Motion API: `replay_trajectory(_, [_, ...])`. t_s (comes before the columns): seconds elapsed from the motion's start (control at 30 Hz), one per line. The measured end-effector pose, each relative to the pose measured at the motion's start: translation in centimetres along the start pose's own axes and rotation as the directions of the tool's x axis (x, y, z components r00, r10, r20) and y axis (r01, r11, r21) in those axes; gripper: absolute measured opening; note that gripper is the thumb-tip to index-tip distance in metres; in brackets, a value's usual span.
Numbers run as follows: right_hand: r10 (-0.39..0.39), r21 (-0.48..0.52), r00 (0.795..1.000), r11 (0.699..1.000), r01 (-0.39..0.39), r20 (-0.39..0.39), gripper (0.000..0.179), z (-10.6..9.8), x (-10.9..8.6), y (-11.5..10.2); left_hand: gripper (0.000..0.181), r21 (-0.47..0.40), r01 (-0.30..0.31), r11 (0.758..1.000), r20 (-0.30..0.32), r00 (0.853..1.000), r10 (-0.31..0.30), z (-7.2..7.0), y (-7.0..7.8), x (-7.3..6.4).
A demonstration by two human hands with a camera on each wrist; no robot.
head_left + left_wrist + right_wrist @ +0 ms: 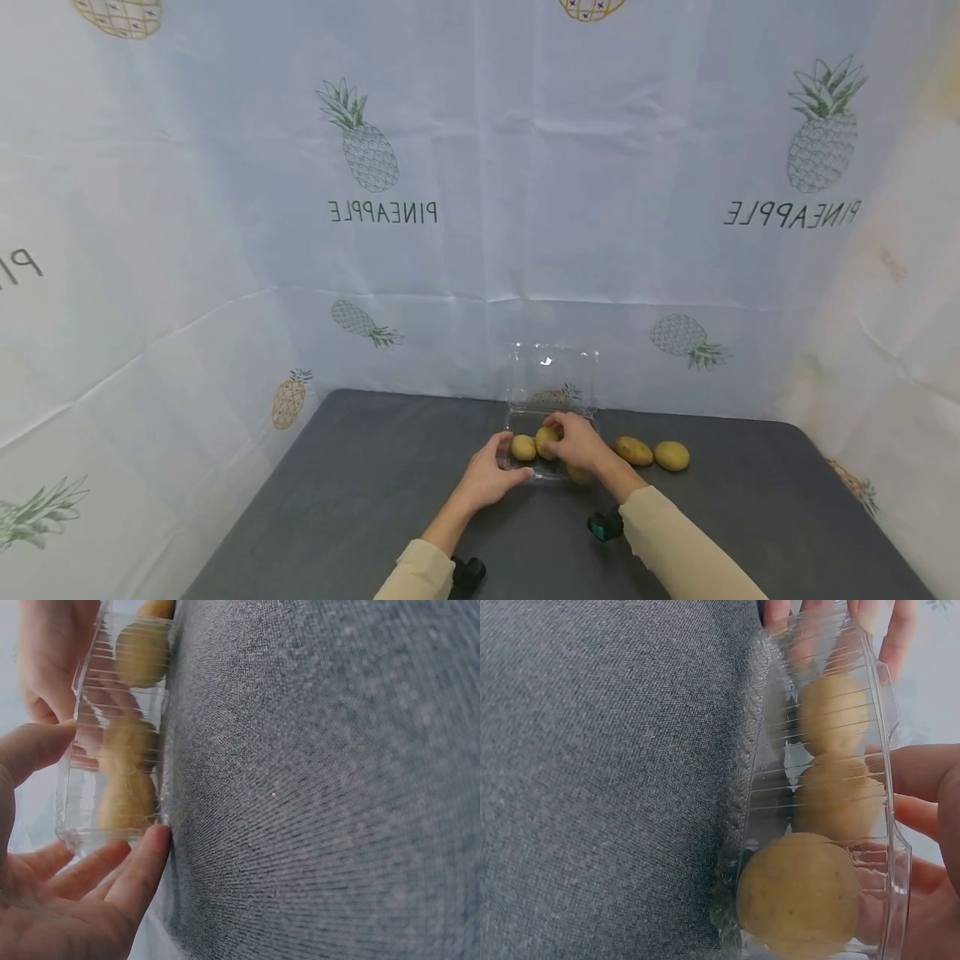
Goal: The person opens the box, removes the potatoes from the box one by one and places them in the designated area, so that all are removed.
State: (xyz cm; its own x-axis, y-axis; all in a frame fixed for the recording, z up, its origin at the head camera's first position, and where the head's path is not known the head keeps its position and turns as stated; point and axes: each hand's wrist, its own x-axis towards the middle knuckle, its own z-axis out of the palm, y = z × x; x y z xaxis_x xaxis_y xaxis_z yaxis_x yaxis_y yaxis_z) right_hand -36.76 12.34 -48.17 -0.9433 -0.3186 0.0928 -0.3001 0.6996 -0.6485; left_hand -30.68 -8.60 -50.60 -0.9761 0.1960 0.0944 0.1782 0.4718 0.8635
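Fingers first, from the head view: the right hand (576, 442) has thumb and fingertips closed about a potato (547, 442) inside a clear box (546, 477), snug against its neighbour. Lid (553, 371) standing up at the back; two more potatoes (633, 451) lie on the dark table (352, 492) just right of the box. Over on the left, the left hand (483, 479) cups the near corner, fingers apart.

Across to the left wrist: thumb on the rim, fingers spread around the end wall, one tip right down at the bottom corner. That plastic looks thin and springy, so a light hold would suit; squeeze hard and the wall could buckle or crack. Slick too, I'd judge, and so light that a bump might slide it.

Now the right wrist: thumb lying near the top of the middle potato, the other fingers partly hidden behind the ribbed wall. Potatoes should handle firm, fairly weighty, not easily bruised, but round enough to roll. Best hold? Across the widest part, from above, with fingertips clear of that rim.
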Motion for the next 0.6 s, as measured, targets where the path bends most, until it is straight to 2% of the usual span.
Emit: replay_trajectory(0.6, [0.051, -0.014, 0.999, 0.999, -0.050, 0.018, 0.042, 0.62, 0.07, -0.13, 0.074, -0.006, 0.007, 1.000, 0.004, 1.000, -0.007, 0.13, -0.14, -0.03])
